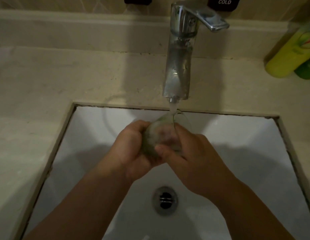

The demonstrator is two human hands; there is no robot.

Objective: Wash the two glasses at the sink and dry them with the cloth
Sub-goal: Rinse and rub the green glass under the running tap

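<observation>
I see both hands, left hand [133, 149] and right hand [194, 153], curled round the wet glass [161, 135] under the faucet [180, 66] stream; that grip may slip, dropping it into the sink [246, 153] below.

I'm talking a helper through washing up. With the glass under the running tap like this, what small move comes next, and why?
Probably turn the glass a little in both hands so the stream from the tap reaches the rest of it. The left hand and right hand both hold it over the sink, tilted, and the water strikes only near its rim.
</observation>
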